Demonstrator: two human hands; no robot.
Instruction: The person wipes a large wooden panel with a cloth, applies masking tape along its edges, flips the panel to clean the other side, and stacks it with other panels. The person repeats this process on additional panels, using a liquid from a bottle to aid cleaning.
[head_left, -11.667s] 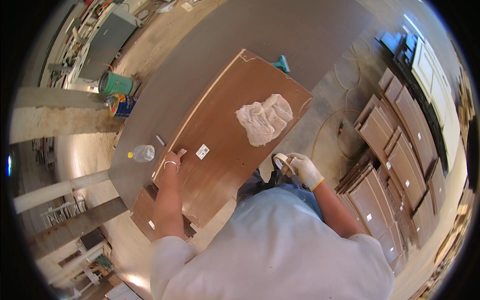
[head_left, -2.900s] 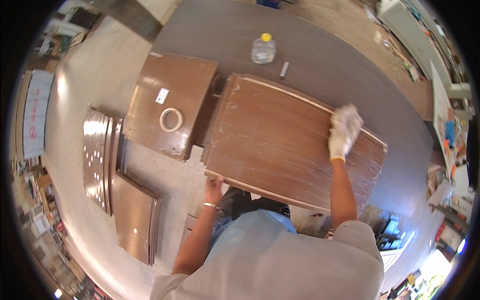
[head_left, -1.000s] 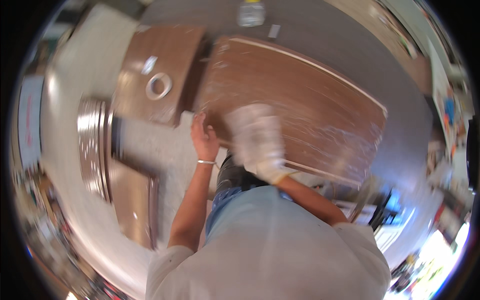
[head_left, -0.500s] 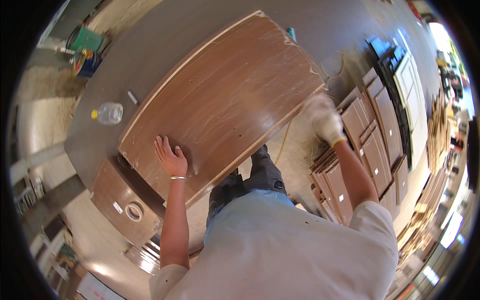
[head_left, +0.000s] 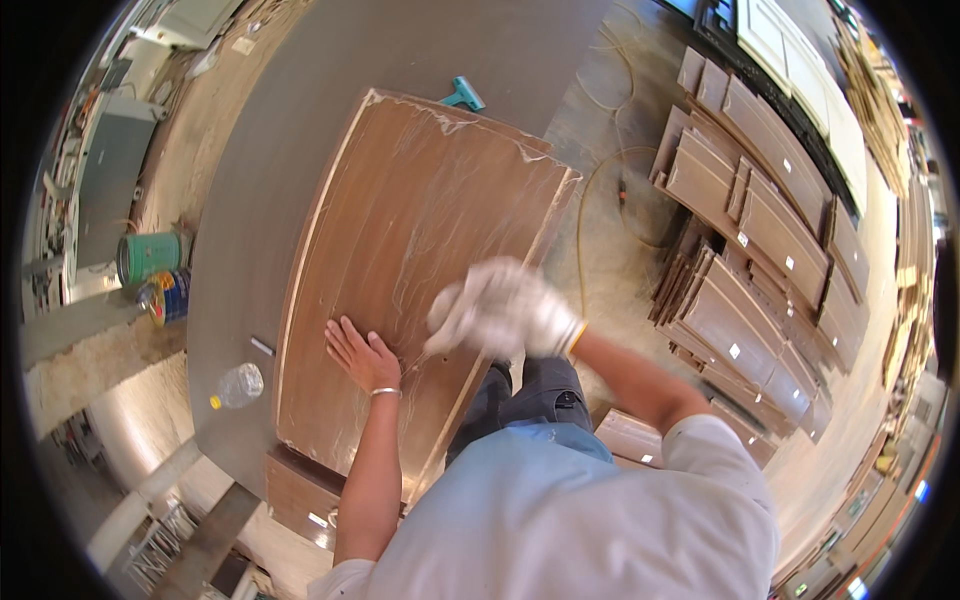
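Observation:
A large brown wooden panel (head_left: 390,230) lies in front of me, with pale wispy streaks across its face and whitish ragged strands along its far edge. My left hand (head_left: 365,360) is bare and rests flat on the panel's near left part, fingers stretched out. Over the panel's near right part is my right hand (head_left: 515,310), in a whitish work glove. Motion smears its fingers, so whether it holds anything does not show. A teal scraper-like tool (head_left: 464,95) lies just beyond the panel's far edge.
Under the panel is a dark grey tabletop (head_left: 250,200), holding a clear bottle with a yellow cap (head_left: 238,386) and a small marker-like stick (head_left: 262,346). Stacked brown panels (head_left: 740,310) stand on the floor at right. A yellowish hose (head_left: 582,230) runs beside the table. Green can (head_left: 150,257) at left.
My right hand has swung left from the panel's right edge to over its surface. My left hand stays flat on the panel. The whole view has turned, bringing more of the right-hand stacks in.

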